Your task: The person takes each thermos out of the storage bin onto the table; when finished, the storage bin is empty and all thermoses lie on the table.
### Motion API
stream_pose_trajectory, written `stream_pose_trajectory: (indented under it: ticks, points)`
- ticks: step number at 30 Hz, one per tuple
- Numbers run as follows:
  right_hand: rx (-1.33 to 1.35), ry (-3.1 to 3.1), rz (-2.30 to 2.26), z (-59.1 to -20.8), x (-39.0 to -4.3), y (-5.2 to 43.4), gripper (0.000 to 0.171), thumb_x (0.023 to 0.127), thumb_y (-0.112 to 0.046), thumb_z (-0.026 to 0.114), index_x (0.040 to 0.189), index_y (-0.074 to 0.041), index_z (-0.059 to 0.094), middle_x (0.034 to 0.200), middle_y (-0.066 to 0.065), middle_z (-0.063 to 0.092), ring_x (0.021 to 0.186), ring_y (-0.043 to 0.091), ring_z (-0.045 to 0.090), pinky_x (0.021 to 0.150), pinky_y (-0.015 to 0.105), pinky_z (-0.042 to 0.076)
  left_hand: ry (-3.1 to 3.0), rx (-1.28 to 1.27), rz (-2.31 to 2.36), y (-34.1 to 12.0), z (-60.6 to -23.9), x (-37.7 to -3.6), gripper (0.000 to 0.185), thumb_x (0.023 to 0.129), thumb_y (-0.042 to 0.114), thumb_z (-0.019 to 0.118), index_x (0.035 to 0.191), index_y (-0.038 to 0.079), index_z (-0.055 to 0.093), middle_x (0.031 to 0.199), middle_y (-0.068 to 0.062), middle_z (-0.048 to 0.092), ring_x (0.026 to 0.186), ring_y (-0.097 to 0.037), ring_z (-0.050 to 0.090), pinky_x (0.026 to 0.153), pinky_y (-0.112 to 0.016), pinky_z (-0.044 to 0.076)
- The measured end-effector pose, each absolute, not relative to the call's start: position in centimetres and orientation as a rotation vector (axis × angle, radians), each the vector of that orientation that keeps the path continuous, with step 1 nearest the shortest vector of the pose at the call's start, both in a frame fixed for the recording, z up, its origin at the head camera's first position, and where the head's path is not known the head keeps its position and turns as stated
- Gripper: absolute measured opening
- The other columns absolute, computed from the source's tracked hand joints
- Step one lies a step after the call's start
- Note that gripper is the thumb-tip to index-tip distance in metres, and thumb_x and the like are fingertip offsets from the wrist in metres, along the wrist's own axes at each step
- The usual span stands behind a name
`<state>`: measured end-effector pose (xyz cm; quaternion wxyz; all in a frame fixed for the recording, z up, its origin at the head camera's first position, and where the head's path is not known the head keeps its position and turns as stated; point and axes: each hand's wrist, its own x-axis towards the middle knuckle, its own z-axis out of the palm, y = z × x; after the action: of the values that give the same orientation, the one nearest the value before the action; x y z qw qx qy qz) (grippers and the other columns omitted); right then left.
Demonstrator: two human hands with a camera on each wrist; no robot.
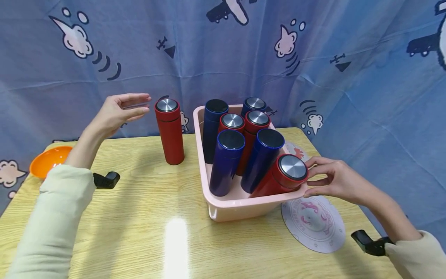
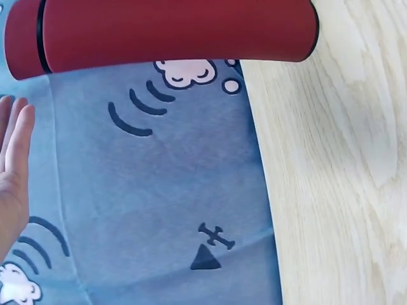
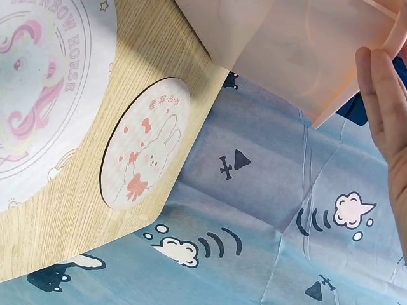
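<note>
1. Red flask (image 1: 170, 135) is standing upright on the table (image 1: 146, 217), near its back edge, just left of the pink bin (image 1: 240, 212); its silver lid is facing up.
2. Left hand (image 1: 115, 110) is hovering just left of that flask's lid, apart from it. Its fingers are reaching out nearly straight and its thumb is standing away from them, leaving a fairly wide gap and holding nothing.
3. Right hand (image 1: 336, 180) is touching the bin's rim at the near right corner; whether it is gripping the rim, I cannot tell.
4. Inside the bin, a tilted red flask (image 1: 277, 180) is leaning toward that same corner, its lid just beside the right fingertips.
5. Four blue flasks (image 1: 223, 170) and two more red flasks (image 1: 249, 142) are standing roughly upright behind and beside it.
6. An orange bowl (image 1: 43, 162) is sitting at the table's back left corner.
7. A round horse mat (image 1: 315, 223) is lying near the right edge, and a rabbit mat (image 3: 146, 143) is lying by the back right corner.
8. Behind everything, a blue patterned curtain (image 1: 139, 58) is hanging.
</note>
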<state>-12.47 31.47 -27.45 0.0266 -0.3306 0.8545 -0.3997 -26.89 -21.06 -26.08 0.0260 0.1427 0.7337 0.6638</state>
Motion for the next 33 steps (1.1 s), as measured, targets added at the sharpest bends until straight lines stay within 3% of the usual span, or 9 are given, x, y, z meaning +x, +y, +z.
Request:
stream_pose_trajectory:
  ticks: [7, 33]
  points:
    - [-1.019, 2.633, -1.238, -27.5, -12.5, 31.5, 0.033, 0.066, 0.012, 0.081, 0.092, -0.007, 0.074, 0.104, -0.007, 0.058, 0.099, -0.001, 0.058, 0.070, 0.028, 0.057, 2.134, 0.485, 2.200, -21.0, -25.9, -24.8, 0.037, 0.083, -0.004, 0.071, 0.119, 0.006, 0.068, 0.108, 0.004, 0.069, 0.101, -0.009, 0.065, 0.082, -0.023, 0.054]
    - [-1.014, 2.638, -1.219, -27.5, -12.5, 31.6, 0.033, 0.067, 0.011, 0.080, 0.094, -0.006, 0.074, 0.105, -0.006, 0.058, 0.099, -0.001, 0.058, 0.070, 0.025, 0.057, 2.086, 0.688, 2.083, -16.2, -25.1, -18.7, 0.036, 0.084, -0.004, 0.070, 0.120, 0.001, 0.066, 0.114, -0.006, 0.069, 0.102, -0.014, 0.066, 0.086, -0.025, 0.053]
